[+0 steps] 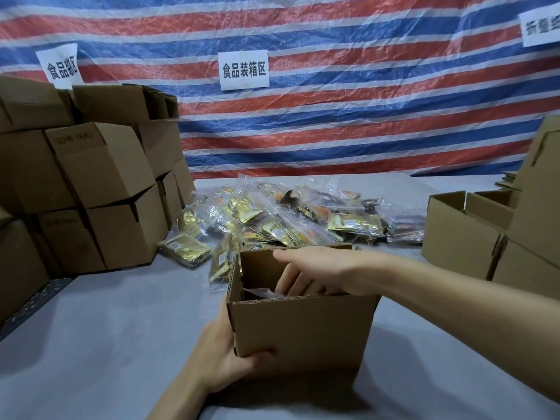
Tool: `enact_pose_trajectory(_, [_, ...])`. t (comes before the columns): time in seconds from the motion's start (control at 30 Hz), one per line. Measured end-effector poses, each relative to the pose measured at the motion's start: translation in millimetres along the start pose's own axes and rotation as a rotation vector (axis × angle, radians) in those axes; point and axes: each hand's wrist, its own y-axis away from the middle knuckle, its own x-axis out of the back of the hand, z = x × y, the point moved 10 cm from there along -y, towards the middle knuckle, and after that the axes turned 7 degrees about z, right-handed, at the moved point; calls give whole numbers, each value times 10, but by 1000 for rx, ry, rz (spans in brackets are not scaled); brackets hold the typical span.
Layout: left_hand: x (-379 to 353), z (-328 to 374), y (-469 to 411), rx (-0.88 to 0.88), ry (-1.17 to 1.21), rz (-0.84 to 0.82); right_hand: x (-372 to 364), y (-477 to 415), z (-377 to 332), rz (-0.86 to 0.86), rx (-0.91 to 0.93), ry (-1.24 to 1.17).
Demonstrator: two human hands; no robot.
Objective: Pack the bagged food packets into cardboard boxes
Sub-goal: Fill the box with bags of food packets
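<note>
Striped tarpaulin (363, 131) hangs behind the grey worktop (106, 328), where an open cardboard box (303, 328) stands nearest you. Your left hand (224, 359) has its grip clenched round the near-left corner. Your right hand (318, 274) reaches down inside, fingertips hidden by the front wall, so its grip cannot be told. One bagged packet (262, 294) shows inside; the heap of packets (288, 213) lies just behind the box.

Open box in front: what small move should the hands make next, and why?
Likely lift the right hand out of the open box and reach to the pile of packets behind for another: its fingers are down inside, where a packet already lies, and the left hand grips the box's near left corner, steadying it.
</note>
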Motion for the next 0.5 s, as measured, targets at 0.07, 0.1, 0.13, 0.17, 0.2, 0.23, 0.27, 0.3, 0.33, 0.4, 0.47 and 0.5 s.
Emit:
enact_pose_trajectory(0.07, [-9, -16, -2, -29, 10, 6, -24, 67, 38, -69, 6, 30])
enact_pose_trajectory(0.1, [-4, 22, -3, -23, 17, 7, -16, 103, 57, -88, 16, 119])
enact_pose_trajectory(0.13, [-5, 12, -5, -22, 17, 6, -25, 120, 80, -111, 23, 215])
enact_pose_trajectory(0.17, [-2, 3, 0, -11, 23, 5, -50, 134, 98, -137, 21, 285])
enact_pose_trajectory(0.2, [-8, -32, -6, -13, 24, 11, -89, 152, 104, -177, 5, 326])
enact_pose_trajectory(0.23, [-7, -14, 2, -5, 26, 9, -116, 165, 113, -210, -17, 351])
enact_pose_trajectory(0.27, [-6, -13, 5, -7, 26, 9, -132, 173, 106, -230, -30, 370])
enact_pose_trajectory(0.3, [-5, -22, 11, -1, 26, 6, -108, 169, 78, -214, -29, 389])
enact_pose_trajectory(0.33, [3, -36, 4, -1, 21, 12, -43, 144, 26, -155, 0, 408])
enact_pose_trajectory(0.4, [8, -31, 2, -12, 14, 19, 216, 77, -191, 107, 154, 382])
enact_pose_trajectory(0.47, [6, -51, -4, -10, 24, 14, 611, 80, -354, 426, 313, 225])
enact_pose_trajectory(0.5, [3, -53, -4, -5, 35, 9, 816, 100, -364, 564, 366, 138])
